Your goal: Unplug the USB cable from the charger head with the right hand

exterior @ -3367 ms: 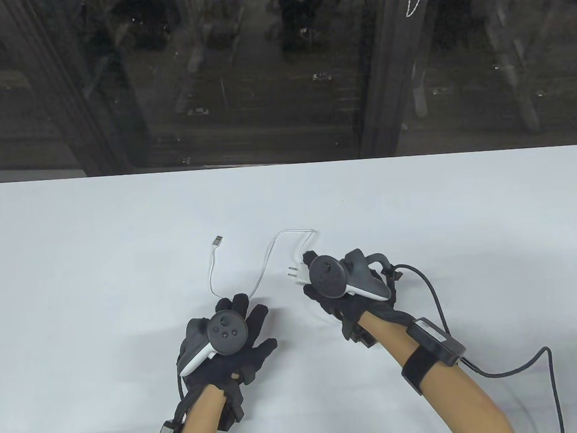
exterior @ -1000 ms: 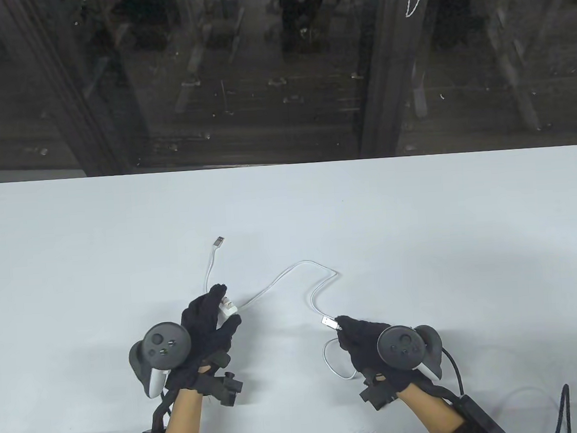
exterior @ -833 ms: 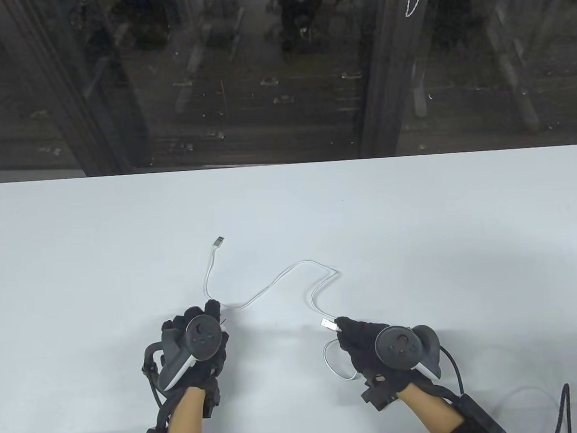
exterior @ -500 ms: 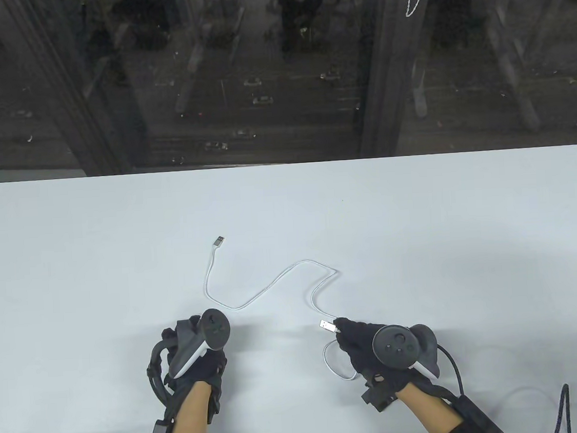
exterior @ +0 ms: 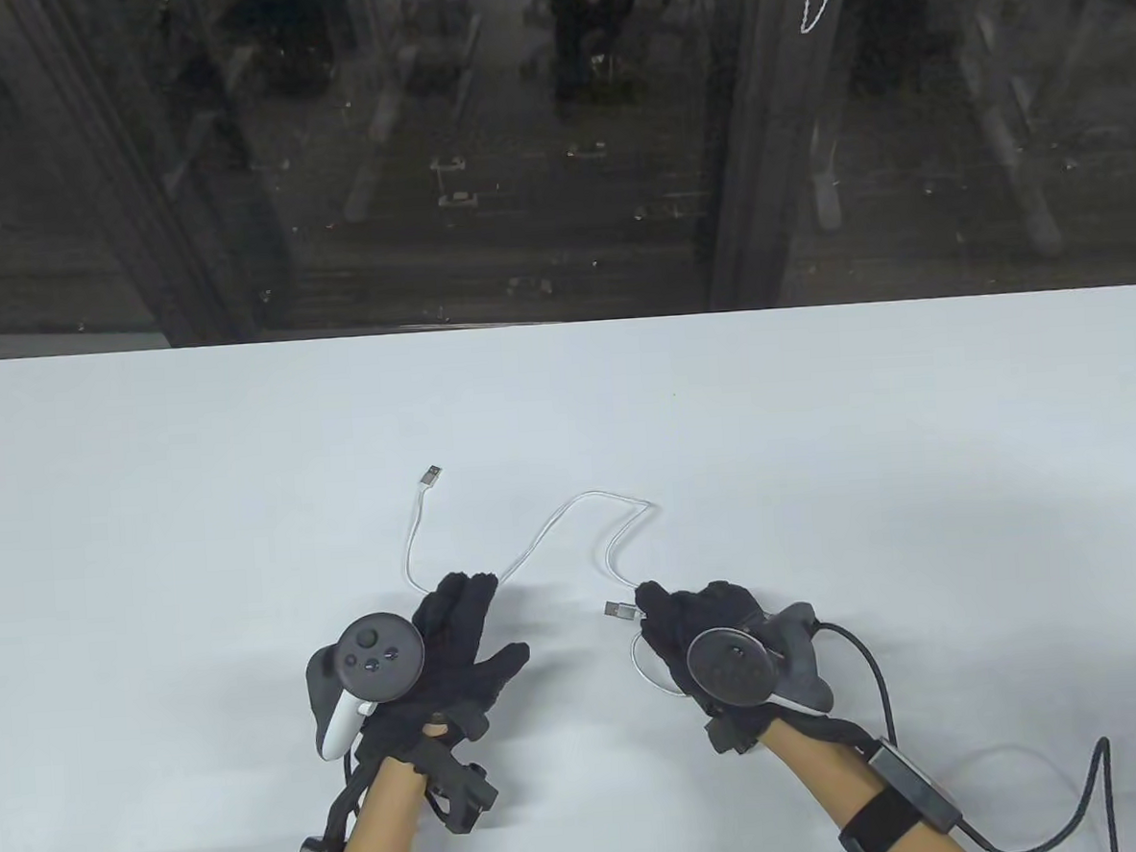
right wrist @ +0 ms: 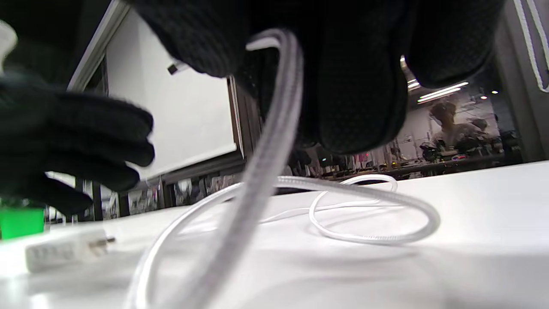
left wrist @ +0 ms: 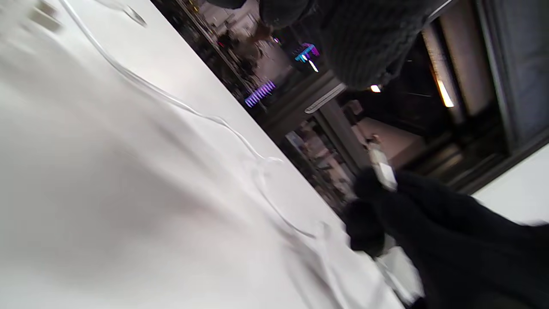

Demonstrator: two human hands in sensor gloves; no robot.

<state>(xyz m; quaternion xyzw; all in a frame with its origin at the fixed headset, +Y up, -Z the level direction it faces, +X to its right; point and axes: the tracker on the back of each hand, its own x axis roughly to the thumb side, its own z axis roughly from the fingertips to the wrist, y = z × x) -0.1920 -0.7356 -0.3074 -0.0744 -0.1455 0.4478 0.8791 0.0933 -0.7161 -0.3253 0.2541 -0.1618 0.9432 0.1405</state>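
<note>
The right hand (exterior: 705, 620) sits low on the white worktop (exterior: 818, 430), at about five o'clock from its middle, and pinches the white USB cable (exterior: 574, 517) just behind its metal plug (exterior: 621, 610). The plug pokes out bare past the fingertips, pointing toward nine o'clock, joined to nothing. From the right wrist view the cable (right wrist: 266, 171) drops out from under the curled fingers (right wrist: 351, 86) and loops over the worktop (right wrist: 472, 240).

From the pinch the cable runs up toward twelve o'clock, bends over, then slants down to the left hand's fingertips and climbs again to its other plug (exterior: 430, 475), which lies loose on the worktop at roughly eleven o'clock from the left hand. A small slack loop (exterior: 652, 671) shows beside the right palm at its nine o'clock side.

The left hand (exterior: 447, 645) is at about seven o'clock on the worktop, palm down with fingers spread; the table view doesn't show anything held in it. In the right wrist view the charger head (right wrist: 64, 251) lies on its side on the worktop, prongs pointing toward three o'clock, under the left hand (right wrist: 73, 146), which is above it and apart from it. The left wrist view is blurred; it shows the cable (left wrist: 171, 101) trailing over the worktop toward the right hand (left wrist: 429, 223), with the plug (left wrist: 383, 169) at its fingertips
</note>
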